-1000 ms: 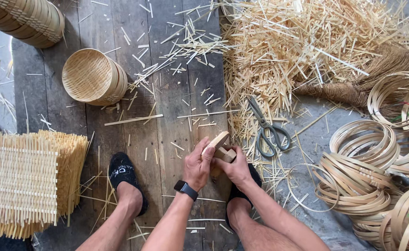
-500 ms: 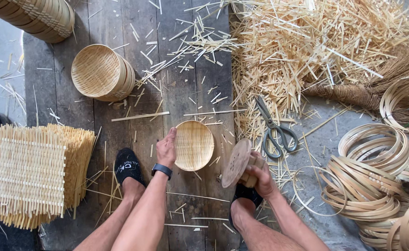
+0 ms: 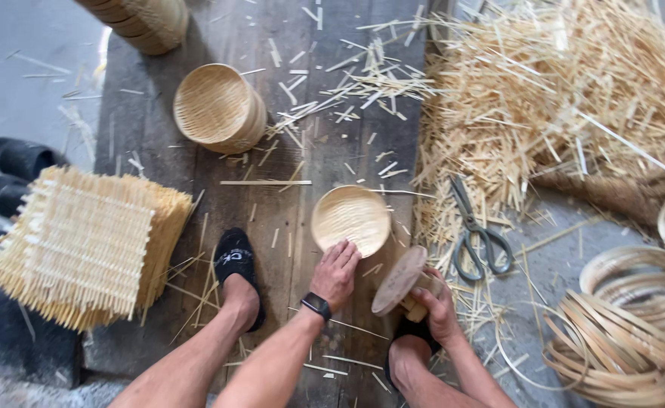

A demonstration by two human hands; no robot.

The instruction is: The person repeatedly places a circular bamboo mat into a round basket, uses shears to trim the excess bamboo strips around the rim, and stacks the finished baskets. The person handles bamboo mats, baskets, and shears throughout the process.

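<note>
A small round woven bamboo tray (image 3: 351, 220) lies flat on the dark wooden planks. My left hand (image 3: 336, 272), with a black watch on the wrist, rests on the tray's near rim, fingers spread. My right hand (image 3: 434, 302) grips a round wooden mould (image 3: 399, 280) by its handle, tilted just right of the tray. Both my feet in black slippers (image 3: 234, 261) rest on the planks below.
A stack of round woven trays (image 3: 219, 107) stands at upper left, another stack (image 3: 140, 19) at the top edge. A pile of square woven mats (image 3: 83, 245) lies left. Grey scissors (image 3: 476, 234), a heap of bamboo slivers (image 3: 566, 106) and coiled bamboo hoops (image 3: 634, 325) lie right.
My hands pulled apart: the woven tray came off the wooden mould and now lies flat on the planks under my left hand, while my right hand keeps the mould.
</note>
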